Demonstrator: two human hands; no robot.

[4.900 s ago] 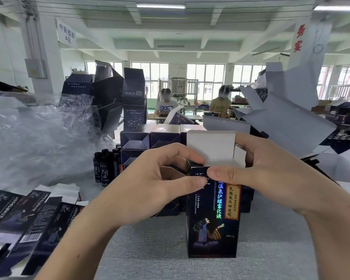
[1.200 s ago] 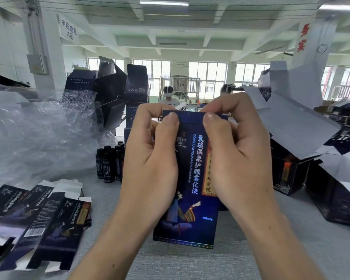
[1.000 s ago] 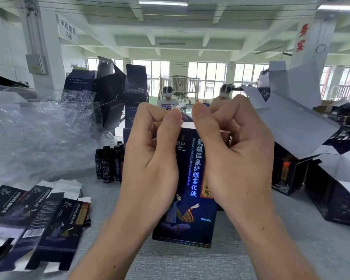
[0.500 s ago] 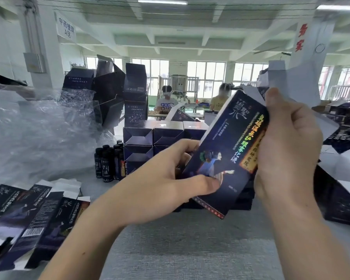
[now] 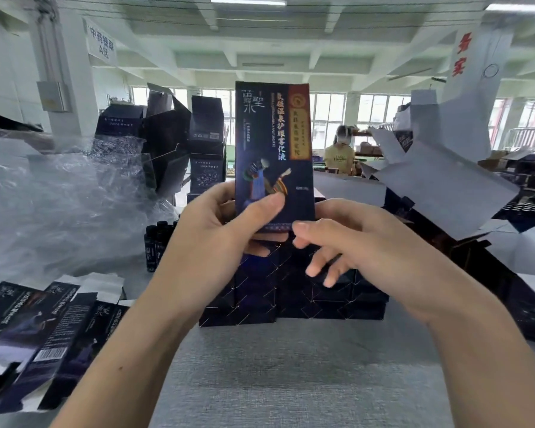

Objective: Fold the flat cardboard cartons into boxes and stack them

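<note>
Box (image 5: 274, 149) held upright at frame centre, the left hand (image 5: 217, 230) pinching its lower end with the thumb on the printed face. The right hand (image 5: 368, 251) hangs loose-fingered, thumb at the bottom edge, gripping nothing. Best now, I judge: square the bottom closure, then lay it flush on the stack (image 5: 260, 304) behind without crushing the walls.
</note>
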